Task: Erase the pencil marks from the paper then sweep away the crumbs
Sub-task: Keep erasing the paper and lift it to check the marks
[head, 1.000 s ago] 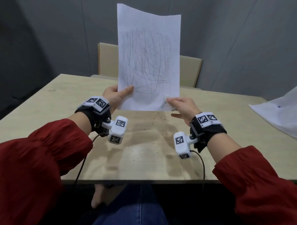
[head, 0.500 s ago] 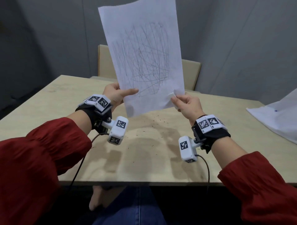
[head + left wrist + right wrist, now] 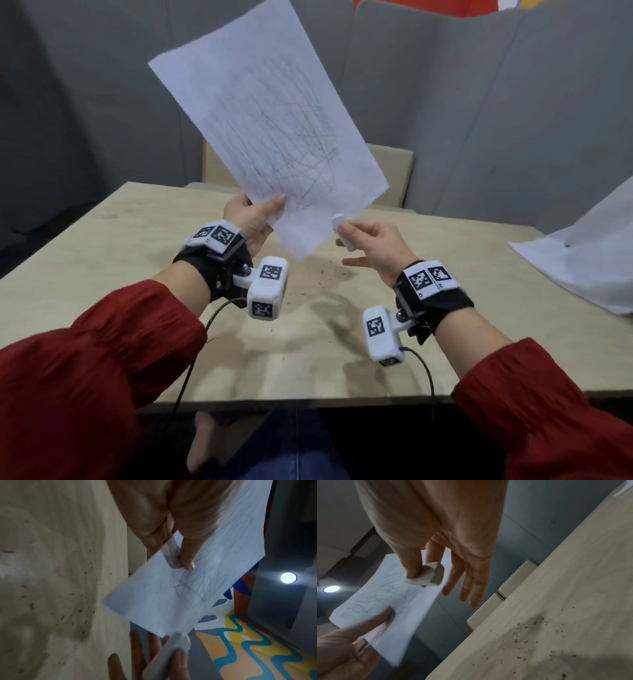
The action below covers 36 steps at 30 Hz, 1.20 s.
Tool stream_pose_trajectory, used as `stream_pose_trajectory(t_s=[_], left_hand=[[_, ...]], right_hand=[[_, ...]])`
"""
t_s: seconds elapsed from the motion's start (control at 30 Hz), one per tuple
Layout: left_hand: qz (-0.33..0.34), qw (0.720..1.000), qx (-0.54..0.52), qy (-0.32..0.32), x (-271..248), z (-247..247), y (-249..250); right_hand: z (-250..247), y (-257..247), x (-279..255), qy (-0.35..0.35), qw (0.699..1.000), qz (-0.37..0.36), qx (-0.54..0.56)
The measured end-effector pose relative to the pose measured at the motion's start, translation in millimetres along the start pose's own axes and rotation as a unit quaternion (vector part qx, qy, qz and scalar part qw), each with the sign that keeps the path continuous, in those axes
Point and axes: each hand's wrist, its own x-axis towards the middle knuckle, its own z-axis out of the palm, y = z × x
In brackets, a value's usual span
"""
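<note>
In the head view, the left hand (image 3: 248, 219) pinches the lower left edge of the paper (image 3: 270, 137), which is raised and tilted in the upper centre, pencil marks (image 3: 281, 137) across it. The right hand (image 3: 373, 243) grips a white eraser (image 3: 340, 231) just beside the paper's lower corner. Crumbs (image 3: 325, 274) dot the surface (image 3: 102, 246) at centre.

In the left wrist view, thumb and fingers clamp the paper (image 3: 180, 588); the eraser (image 3: 171, 653) sits at bottom centre.

In the right wrist view, thumb and forefinger hold the eraser (image 3: 428, 574), the other fingers straight; crumbs (image 3: 530, 635) lie at lower right.
</note>
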Motion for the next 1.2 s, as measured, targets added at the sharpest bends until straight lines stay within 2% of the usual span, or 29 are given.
stream_pose_trajectory(t_s=[0.1, 0.27, 0.43, 0.6, 0.77, 0.87, 0.97, 1.1, 1.2], left_hand=[[-0.01, 1.0, 0.0, -0.015, -9, -11, -8], [-0.033, 0.997, 0.038, 0.051, -19, -44, -18], [-0.028, 0.994, 0.028, 0.098, -8, -81, -8], [-0.004, 0.987, 0.088, 0.133, -2, -105, -7], [-0.014, 0.973, 0.159, 0.17, 6, -116, -18], [-0.002, 0.938, 0.298, 0.179, 9, -122, -22], [0.015, 0.898, 0.411, 0.158, 10, -125, -25], [0.033, 0.87, 0.47, 0.145, 6, -123, -28], [0.071, 0.844, 0.518, 0.12, 2, -121, -31]], right_hand=[[8, 0, -4, 0.012, 1.0, -0.022, -0.008], [2, 13, -12, 0.039, 0.999, -0.016, -0.007], [-24, 35, -12, 0.054, 0.994, 0.001, -0.092], [-48, 59, -3, 0.08, 0.978, 0.034, -0.189], [-49, 68, 1, 0.078, 0.963, 0.04, -0.253], [-46, 69, 0, 0.073, 0.961, 0.026, -0.265], [-43, 66, -1, 0.057, 0.954, 0.039, -0.291], [-40, 67, 2, 0.02, 0.942, 0.057, -0.331], [-33, 69, 1, -0.042, 0.927, 0.072, -0.365]])
